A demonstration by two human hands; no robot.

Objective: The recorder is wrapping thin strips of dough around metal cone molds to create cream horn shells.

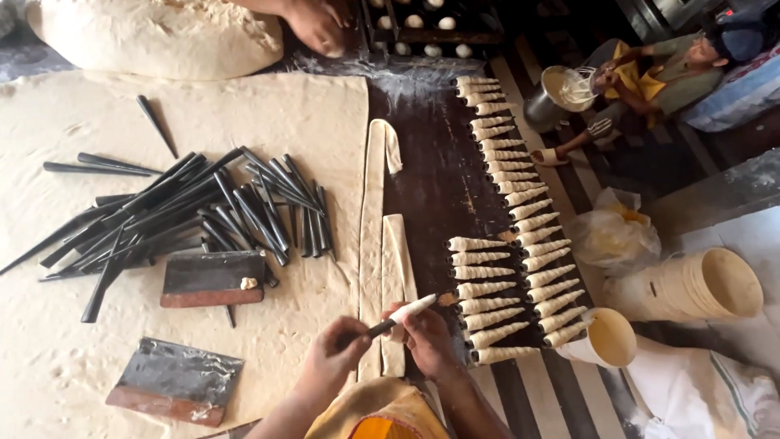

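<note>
Nearest the camera, the left hand pinches the bare dark end of a black metal cone mould, while the right hand closes round its pale dough-wrapped part; the mould lies tilted, its tip pointing up and right. A long strip of raw dough runs along the right edge of the wide rolled dough sheet, passing under the hands. Two flat dark metal scrapers with reddish edges lie on the sheet to the left, with open sheet around the nearer one. Beyond them a heap of bare black cone moulds spreads out. To the right, the dark tray carries two rows of dough-wrapped cones, leaving its left part bare. Further right stand stacked cream plastic tubs; farther off, a steel bowl holds white cream.
</note>
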